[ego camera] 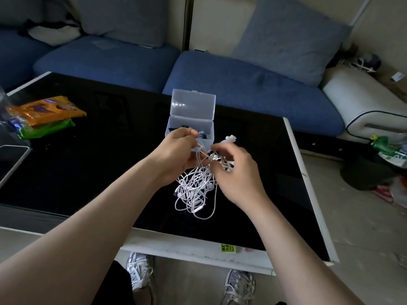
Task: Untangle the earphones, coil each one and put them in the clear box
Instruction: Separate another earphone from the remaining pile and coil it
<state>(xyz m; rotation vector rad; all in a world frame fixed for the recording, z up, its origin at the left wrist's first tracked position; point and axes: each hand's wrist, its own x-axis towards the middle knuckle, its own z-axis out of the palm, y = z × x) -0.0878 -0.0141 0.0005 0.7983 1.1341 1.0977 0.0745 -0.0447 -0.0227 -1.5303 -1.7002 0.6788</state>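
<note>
Nearest, shoes (138, 269) are seen under the white front edge of the table (88, 172). Just past that edge, over the black top, the earphones (193, 190) are held up as one white knot. Most of the bulk hangs betw. the wrists; whether the lowest loops touch the glass can't be told.

The knot is gripped at its top from both sides. L hand (176, 155) is curled, w/ thumb & fingertips pinched on cords at upper left. R hand (236, 172) is likewise narrowed to a pinch on cords at upper right, and a white bud end sticks up just beyond its fingers. The two pinches are close together, so the knot's long axis runs roughly vertical, down & toward the person from the grips. Untangling is judged barely begun, as no single cord is seen freed. The next pull is prob. best made sideways, hands apart, slack left hanging.

Directly behind the hands the box (174, 126) is set, lid (193, 104) stood open, w/ dark & blue bits inside. It lies just beyond L hand, the nearer one. Farther left, snack packs (46, 111) & a phone (11, 159) are laid. A blue sofa (242, 84) is behind.
</note>
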